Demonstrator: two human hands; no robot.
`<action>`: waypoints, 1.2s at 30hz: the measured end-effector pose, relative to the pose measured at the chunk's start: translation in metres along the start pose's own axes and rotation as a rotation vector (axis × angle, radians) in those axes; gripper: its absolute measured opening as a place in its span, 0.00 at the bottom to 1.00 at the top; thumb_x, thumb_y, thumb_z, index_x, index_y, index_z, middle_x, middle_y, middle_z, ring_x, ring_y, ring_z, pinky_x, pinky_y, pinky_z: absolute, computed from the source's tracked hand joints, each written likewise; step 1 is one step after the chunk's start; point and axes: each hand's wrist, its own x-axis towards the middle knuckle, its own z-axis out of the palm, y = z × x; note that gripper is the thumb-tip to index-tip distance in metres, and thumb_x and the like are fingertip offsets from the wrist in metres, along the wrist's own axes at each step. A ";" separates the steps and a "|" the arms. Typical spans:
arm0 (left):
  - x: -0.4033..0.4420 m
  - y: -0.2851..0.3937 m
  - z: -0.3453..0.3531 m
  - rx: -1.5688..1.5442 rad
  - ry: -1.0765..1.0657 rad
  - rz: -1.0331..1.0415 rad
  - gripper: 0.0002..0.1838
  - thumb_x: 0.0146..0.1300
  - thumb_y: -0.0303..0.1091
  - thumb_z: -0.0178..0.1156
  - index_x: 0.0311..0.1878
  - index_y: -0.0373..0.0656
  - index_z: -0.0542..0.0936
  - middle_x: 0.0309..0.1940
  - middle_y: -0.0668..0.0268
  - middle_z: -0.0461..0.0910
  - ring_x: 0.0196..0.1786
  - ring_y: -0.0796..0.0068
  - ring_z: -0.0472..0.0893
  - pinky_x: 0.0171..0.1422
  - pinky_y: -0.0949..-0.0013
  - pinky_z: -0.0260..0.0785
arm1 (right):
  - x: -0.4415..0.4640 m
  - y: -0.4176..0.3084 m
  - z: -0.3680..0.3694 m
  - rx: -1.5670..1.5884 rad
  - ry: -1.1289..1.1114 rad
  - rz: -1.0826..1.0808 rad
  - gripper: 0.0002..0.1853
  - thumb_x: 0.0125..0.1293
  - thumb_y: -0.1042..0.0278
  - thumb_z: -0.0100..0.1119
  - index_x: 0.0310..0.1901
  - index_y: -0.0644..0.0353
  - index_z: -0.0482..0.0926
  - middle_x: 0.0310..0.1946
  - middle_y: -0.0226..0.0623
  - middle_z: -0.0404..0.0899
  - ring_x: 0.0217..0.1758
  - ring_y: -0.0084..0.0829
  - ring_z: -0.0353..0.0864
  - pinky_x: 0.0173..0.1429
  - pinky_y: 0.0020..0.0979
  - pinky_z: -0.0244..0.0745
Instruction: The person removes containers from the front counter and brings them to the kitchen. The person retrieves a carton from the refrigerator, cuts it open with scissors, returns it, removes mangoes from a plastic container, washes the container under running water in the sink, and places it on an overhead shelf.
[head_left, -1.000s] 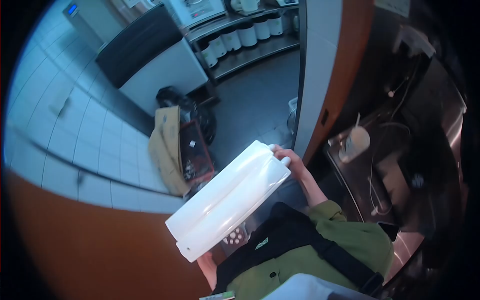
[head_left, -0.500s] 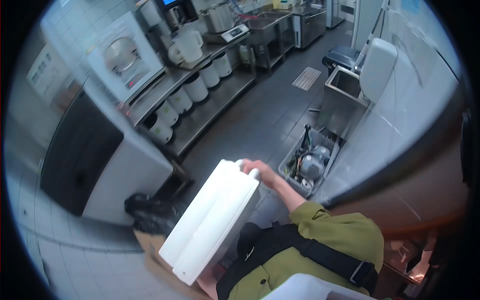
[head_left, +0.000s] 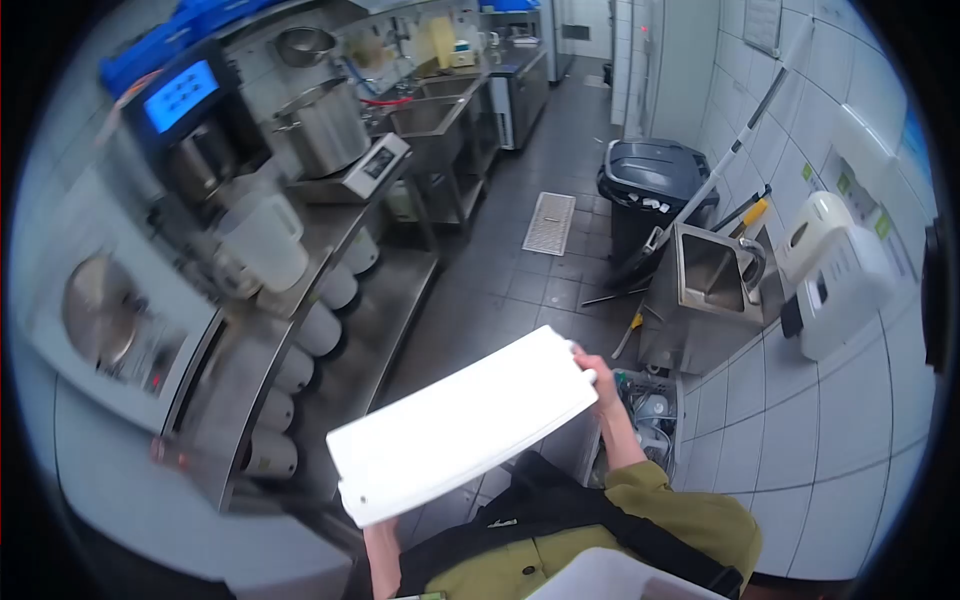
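A long white plastic panel or casing [head_left: 460,420] slants across the front of my body, its right end higher than its left. My right hand [head_left: 598,380] is closed around the handle-like part at its upper right end. My left hand [head_left: 381,532] is at the lower left end, beneath the casing; the wrist shows, but the fingers are hidden behind it. A small dark hole marks the casing's lower left corner. Its underside is out of sight.
On the left, a steel counter [head_left: 318,250] carries a plastic jug [head_left: 265,240], a scale [head_left: 378,168] and a large pot [head_left: 330,125]; several white bins [head_left: 318,328] sit below. At right are a steel sink [head_left: 710,270], a black trash bin [head_left: 655,180] and a crate [head_left: 680,420] of parts.
My body and view have turned left and moved forward along the passage. The white casing has swung from steeply tilted to flatter, with my right hand still on its end.
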 end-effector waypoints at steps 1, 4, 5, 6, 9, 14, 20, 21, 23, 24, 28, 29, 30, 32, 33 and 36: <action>0.046 -0.008 0.027 0.009 -0.048 -0.030 0.18 0.62 0.41 0.43 0.50 0.39 0.68 0.45 0.60 0.73 0.44 0.67 0.74 0.50 0.63 0.69 | 0.026 -0.007 -0.009 0.047 0.082 -0.031 0.17 0.53 0.61 0.43 0.21 0.68 0.71 0.40 0.37 0.68 0.46 0.29 0.65 0.53 0.25 0.55; 0.160 -0.041 0.101 0.110 -0.042 -0.248 0.20 0.62 0.43 0.43 0.52 0.40 0.67 0.46 0.62 0.73 0.45 0.66 0.74 0.49 0.63 0.69 | 0.106 -0.014 -0.072 0.057 0.172 -0.086 0.17 0.55 0.60 0.42 0.34 0.67 0.72 0.39 0.37 0.72 0.43 0.25 0.71 0.46 0.24 0.64; 0.180 -0.040 0.149 0.104 -0.039 -0.245 0.21 0.62 0.43 0.43 0.53 0.40 0.67 0.46 0.62 0.73 0.45 0.66 0.74 0.49 0.63 0.70 | 0.143 -0.031 -0.074 0.052 0.139 -0.129 0.19 0.56 0.60 0.41 0.40 0.68 0.71 0.38 0.36 0.74 0.41 0.23 0.74 0.42 0.23 0.68; 0.207 -0.035 0.206 0.084 -0.062 -0.208 0.21 0.62 0.44 0.43 0.53 0.40 0.67 0.47 0.62 0.72 0.45 0.66 0.74 0.48 0.63 0.70 | 0.181 -0.043 -0.066 -0.096 0.314 -0.249 0.16 0.57 0.60 0.41 0.35 0.65 0.72 0.37 0.35 0.73 0.40 0.23 0.73 0.43 0.23 0.67; 0.300 -0.041 0.259 0.135 -0.065 -0.242 0.22 0.62 0.44 0.43 0.54 0.40 0.67 0.49 0.61 0.71 0.48 0.65 0.73 0.47 0.63 0.71 | 0.276 -0.074 -0.082 -0.118 0.264 -0.179 0.13 0.57 0.61 0.42 0.32 0.61 0.71 0.32 0.32 0.73 0.36 0.21 0.72 0.42 0.22 0.67; 0.439 -0.061 0.372 0.143 -0.141 -0.313 0.21 0.63 0.43 0.41 0.55 0.41 0.66 0.50 0.60 0.70 0.49 0.66 0.73 0.51 0.63 0.69 | 0.460 -0.089 -0.140 -0.034 0.236 -0.121 0.15 0.60 0.58 0.41 0.33 0.60 0.73 0.25 0.26 0.72 0.29 0.19 0.72 0.38 0.21 0.66; 0.653 -0.079 0.578 0.140 -0.230 -0.331 0.21 0.64 0.42 0.38 0.54 0.42 0.67 0.49 0.61 0.71 0.50 0.68 0.73 0.52 0.65 0.68 | 0.699 -0.128 -0.208 0.017 0.318 -0.150 0.24 0.62 0.56 0.35 0.47 0.68 0.71 0.45 0.40 0.75 0.49 0.31 0.73 0.53 0.28 0.64; 0.674 -0.078 0.630 0.129 -0.244 -0.390 0.20 0.64 0.42 0.38 0.54 0.42 0.67 0.49 0.61 0.72 0.49 0.68 0.73 0.51 0.65 0.68 | 0.731 -0.150 -0.207 0.012 0.425 -0.224 0.20 0.63 0.58 0.37 0.43 0.65 0.73 0.40 0.38 0.76 0.44 0.29 0.75 0.49 0.28 0.67; 0.739 -0.098 0.707 0.257 -0.387 -0.431 0.20 0.64 0.43 0.39 0.53 0.41 0.68 0.47 0.63 0.73 0.48 0.70 0.74 0.52 0.65 0.68 | 0.780 -0.180 -0.245 -0.024 0.526 -0.406 0.17 0.62 0.56 0.39 0.35 0.61 0.74 0.29 0.29 0.75 0.34 0.21 0.73 0.39 0.23 0.66; 0.766 -0.103 0.753 0.253 -0.404 -0.475 0.20 0.64 0.43 0.39 0.52 0.42 0.69 0.46 0.64 0.74 0.47 0.70 0.75 0.51 0.65 0.68 | 0.803 -0.199 -0.254 -0.042 0.605 -0.414 0.17 0.62 0.56 0.39 0.36 0.61 0.74 0.30 0.31 0.75 0.36 0.22 0.74 0.41 0.24 0.66; 0.868 -0.164 0.922 0.395 -0.577 -0.649 0.18 0.63 0.42 0.42 0.50 0.42 0.70 0.43 0.64 0.75 0.45 0.72 0.75 0.49 0.66 0.69 | 0.897 -0.270 -0.291 0.001 0.826 -0.509 0.20 0.62 0.55 0.39 0.41 0.63 0.73 0.36 0.35 0.76 0.41 0.27 0.75 0.48 0.28 0.65; 0.892 -0.186 0.956 0.419 -0.629 -0.670 0.17 0.62 0.41 0.45 0.49 0.40 0.70 0.42 0.63 0.75 0.45 0.72 0.75 0.48 0.67 0.69 | 0.924 -0.283 -0.309 0.002 0.891 -0.531 0.20 0.62 0.55 0.39 0.42 0.64 0.73 0.37 0.35 0.76 0.42 0.28 0.74 0.49 0.29 0.65; 0.921 -0.213 0.985 0.396 -0.687 -0.714 0.17 0.62 0.41 0.45 0.49 0.40 0.70 0.42 0.63 0.75 0.44 0.72 0.75 0.48 0.67 0.69 | 0.945 -0.294 -0.342 -0.081 0.778 -0.513 0.22 0.62 0.55 0.38 0.46 0.65 0.72 0.41 0.37 0.75 0.46 0.29 0.73 0.51 0.30 0.64; 0.978 -0.265 1.053 0.318 -0.805 -0.779 0.18 0.62 0.41 0.46 0.49 0.40 0.71 0.41 0.63 0.75 0.44 0.72 0.75 0.48 0.67 0.68 | 1.010 -0.309 -0.402 -0.150 0.814 -0.558 0.22 0.63 0.56 0.37 0.46 0.65 0.72 0.43 0.37 0.74 0.47 0.29 0.72 0.51 0.30 0.64; 0.998 -0.285 1.086 0.301 -0.790 -0.798 0.18 0.62 0.41 0.45 0.49 0.40 0.71 0.42 0.63 0.75 0.45 0.71 0.75 0.48 0.66 0.69 | 1.039 -0.326 -0.430 -0.198 0.829 -0.570 0.21 0.63 0.56 0.37 0.46 0.65 0.71 0.44 0.38 0.74 0.48 0.29 0.72 0.51 0.30 0.64; 1.070 -0.294 1.183 0.312 -0.696 -0.811 0.19 0.62 0.42 0.44 0.50 0.40 0.70 0.43 0.62 0.74 0.45 0.71 0.75 0.49 0.66 0.69 | 1.170 -0.373 -0.460 -0.052 0.914 -0.507 0.19 0.63 0.59 0.38 0.46 0.66 0.71 0.43 0.37 0.74 0.47 0.29 0.72 0.51 0.30 0.64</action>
